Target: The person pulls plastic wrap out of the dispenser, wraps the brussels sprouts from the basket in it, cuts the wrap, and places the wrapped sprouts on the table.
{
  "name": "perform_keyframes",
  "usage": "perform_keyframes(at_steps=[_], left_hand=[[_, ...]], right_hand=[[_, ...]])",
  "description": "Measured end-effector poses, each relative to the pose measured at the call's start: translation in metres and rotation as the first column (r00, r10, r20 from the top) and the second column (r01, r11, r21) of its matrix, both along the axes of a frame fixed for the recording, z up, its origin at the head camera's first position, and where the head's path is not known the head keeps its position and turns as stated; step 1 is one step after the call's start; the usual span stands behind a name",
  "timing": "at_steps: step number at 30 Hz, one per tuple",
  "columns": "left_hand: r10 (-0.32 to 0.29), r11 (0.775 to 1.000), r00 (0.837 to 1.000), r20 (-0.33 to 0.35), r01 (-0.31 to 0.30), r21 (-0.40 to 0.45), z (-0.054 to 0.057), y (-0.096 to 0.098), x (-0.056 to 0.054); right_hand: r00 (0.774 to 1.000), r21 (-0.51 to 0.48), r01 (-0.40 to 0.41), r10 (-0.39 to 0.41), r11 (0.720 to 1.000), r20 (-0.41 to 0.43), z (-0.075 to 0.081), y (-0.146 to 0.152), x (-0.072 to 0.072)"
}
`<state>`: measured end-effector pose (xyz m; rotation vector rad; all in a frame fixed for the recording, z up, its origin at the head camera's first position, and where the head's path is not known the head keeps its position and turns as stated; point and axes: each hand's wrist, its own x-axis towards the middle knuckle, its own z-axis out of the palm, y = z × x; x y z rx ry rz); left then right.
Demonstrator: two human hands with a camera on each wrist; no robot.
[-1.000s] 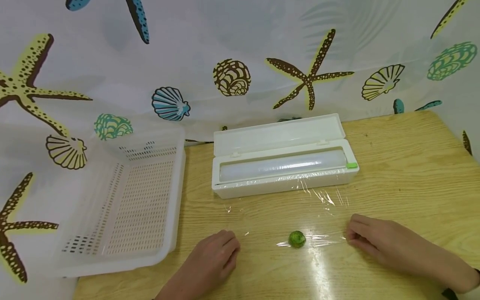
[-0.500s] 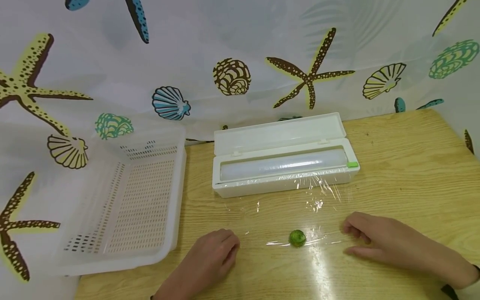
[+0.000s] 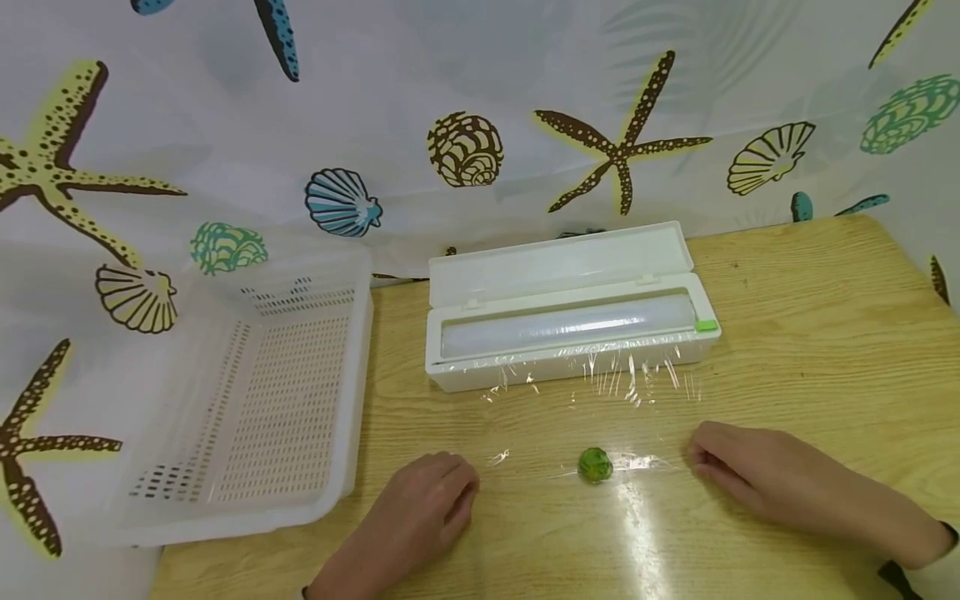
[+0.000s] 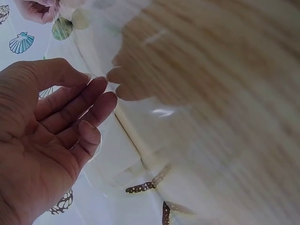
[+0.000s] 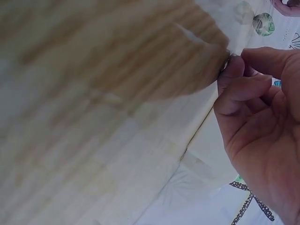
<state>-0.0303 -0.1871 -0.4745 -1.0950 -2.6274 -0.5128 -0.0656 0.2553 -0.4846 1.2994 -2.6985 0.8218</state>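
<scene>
A sheet of clear plastic wrap (image 3: 632,393) runs from the white dispenser box (image 3: 570,365) toward me. Inside the box, whose lid stands up at the back, lies the roll of wrap (image 3: 570,326). A small round green fruit or vegetable (image 3: 595,465) sits between my hands at the sheet's near part; its kind is unclear. My left hand (image 3: 412,517) pinches the wrap's left edge between thumb and fingertips, seen in the left wrist view. On the right, my right hand (image 3: 772,475) pinches the other side with thumb and forefinger, its remaining fingers curled.
To the left stands a white perforated plastic basket (image 3: 341,433). A green slider (image 3: 706,325) sits at the box's right end. Behind the wooden table (image 3: 825,350) hangs a white cloth (image 3: 405,67) printed with shells and starfish.
My right thumb was apart from the fingers half a second ago and now closes against them. Glints on the wrap have shifted. The left hand has hardly moved.
</scene>
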Motion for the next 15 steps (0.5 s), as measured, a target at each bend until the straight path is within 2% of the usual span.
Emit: perform_keyframes(at_steps=[4,7,11,15], left_hand=[[0.027,1.000,0.998,0.058,-0.026,-0.016,0.002,0.000,-0.001],[0.062,0.998,0.990,0.128,-0.060,-0.019,0.004,0.001,-0.003],[0.126,0.992,0.966,0.225,-0.128,-0.007,0.007,0.001,-0.003],[0.166,0.985,0.929,0.331,-0.173,-0.007,0.010,0.001,-0.007]], right_hand=[[0.999,0.011,0.005,-0.006,1.000,0.047,0.001,0.000,-0.002],[0.991,0.024,0.014,-0.017,1.000,0.130,0.002,0.000,-0.005],[0.952,0.039,0.034,-0.044,0.999,0.304,0.007,-0.001,-0.011],[0.908,0.024,0.045,-0.051,0.999,0.416,0.010,-0.002,-0.017]])
